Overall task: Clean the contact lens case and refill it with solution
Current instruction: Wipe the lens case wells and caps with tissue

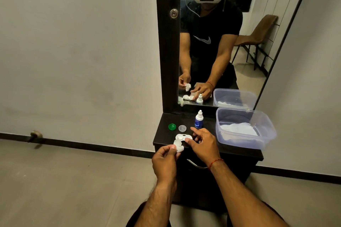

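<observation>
Black cabinet top [163, 135], head view: carries all the task items and stands against a mirror [212, 42].
Lens case [181, 136]: white. It lies flat on the cabinet top near the front edge, between the two hands. The left well is uncovered, and the near end is partly hidden by the tissue.
Tissue [178, 146]: white and crumpled, with its upper part touching the lens case.
Left hand [164, 160]: fingers curled, thumb and fingertips pinching the tissue. It is held at the front edge of the cabinet top.
Right hand [202, 143]: thumb tip touches the right end of the lens case. The index finger is stretched out above it and the other fingers are curled downward. Whether they clamp the case cannot be told.
Red thread [215, 162]: tied around the right wrist.
Green cap [172, 126]: on the cabinet top, behind and left of the lens case, apart from it.
Clear cap [182, 128]: just beside the green cap, on its right.
Solution bottle [199, 120]: upright, with a white top and blue label. It stands behind the right hand, near the mirror base.
Plastic box [265, 134]: clear and without a lid, on the right part of the cabinet top. A crumpled white sheet [238, 129] lies inside.
Drawer handle [195, 165]: metal, on the cabinet front, partly behind the right wrist.
Mirror content: reflects both hands, the lens case, the solution bottle and the plastic box.
</observation>
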